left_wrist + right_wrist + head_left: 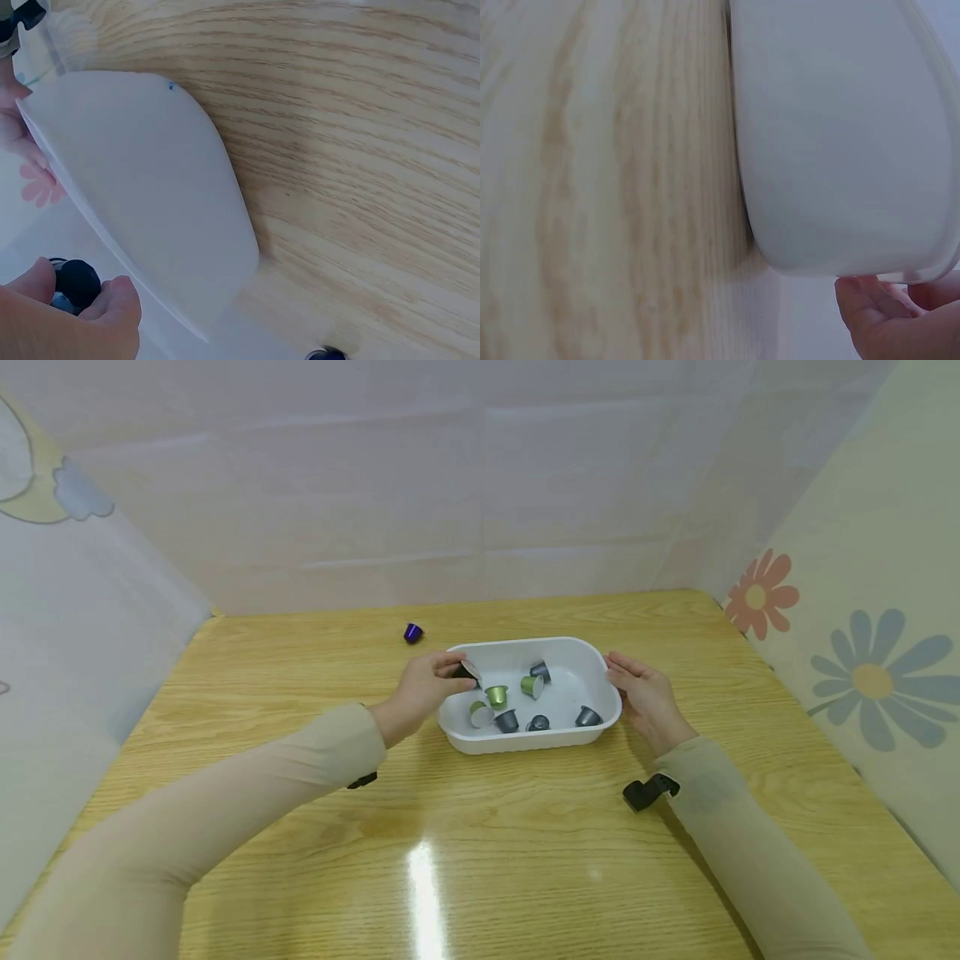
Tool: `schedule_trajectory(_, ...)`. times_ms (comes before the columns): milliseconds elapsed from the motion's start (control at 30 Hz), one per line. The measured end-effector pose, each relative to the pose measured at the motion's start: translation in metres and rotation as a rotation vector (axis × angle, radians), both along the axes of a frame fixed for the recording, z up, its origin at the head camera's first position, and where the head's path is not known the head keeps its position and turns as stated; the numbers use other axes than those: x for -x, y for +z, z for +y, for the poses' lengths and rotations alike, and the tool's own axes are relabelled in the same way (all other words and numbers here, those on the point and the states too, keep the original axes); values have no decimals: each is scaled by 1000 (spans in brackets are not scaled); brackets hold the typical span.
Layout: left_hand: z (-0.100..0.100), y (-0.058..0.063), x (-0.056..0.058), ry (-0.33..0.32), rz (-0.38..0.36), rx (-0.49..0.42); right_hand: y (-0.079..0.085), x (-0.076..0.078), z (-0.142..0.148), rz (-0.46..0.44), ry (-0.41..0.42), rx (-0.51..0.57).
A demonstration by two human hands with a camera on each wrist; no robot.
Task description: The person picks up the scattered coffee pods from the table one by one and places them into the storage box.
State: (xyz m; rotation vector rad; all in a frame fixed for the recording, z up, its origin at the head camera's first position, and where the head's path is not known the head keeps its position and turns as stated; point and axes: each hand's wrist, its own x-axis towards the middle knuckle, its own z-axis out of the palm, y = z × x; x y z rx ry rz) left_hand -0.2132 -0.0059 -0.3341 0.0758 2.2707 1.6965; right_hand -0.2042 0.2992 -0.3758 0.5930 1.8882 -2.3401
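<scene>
My left hand (pixel 423 689) pinches a black coffee capsule (pixel 467 672) between thumb and fingers, above the left end of a white tray (pixel 525 743). The left wrist view shows the dark capsule (pixel 78 282) between the fingertips, beside the tray's rim. At the tray's right end, my right hand (pixel 647 700) grips the rim, fingers outside and thumb near the top edge; in the right wrist view the fingers (pixel 866 304) meet the tray's end wall. Inside the tray lie green capsules (pixel 497 696) and several dark grey capsules (pixel 588 717), tipped various ways.
A purple capsule (pixel 413 633) lies on the wooden table (pixel 510 835) behind and left of the tray. Pale cloth walls (pixel 450 510) stand along the back and sides of the table. Each wrist wears a black strap (pixel 649 792).
</scene>
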Motion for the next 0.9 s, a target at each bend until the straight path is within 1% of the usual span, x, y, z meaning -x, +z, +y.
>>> schedule_trajectory(200,11,0,-3,-52,5,24,1,-1,-1,1,0,9)
schedule_trajectory(300,16,0,-4,-72,12,40,2,-2,-2,-6,2,-7)
schedule_trajectory(433,23,0,-5,-102,-3,36,2,-2,-3,-12,10,-28)
schedule_trajectory(567,28,-1,-6,-108,-22,12,2,-2,-5,-12,16,-29)
schedule_trajectory(733,31,1,-7,-107,-16,16,1,-2,-5,-8,13,-28)
schedule_trajectory(900,36,1,-4,-116,-23,6,2,-3,-5,-11,10,-34)
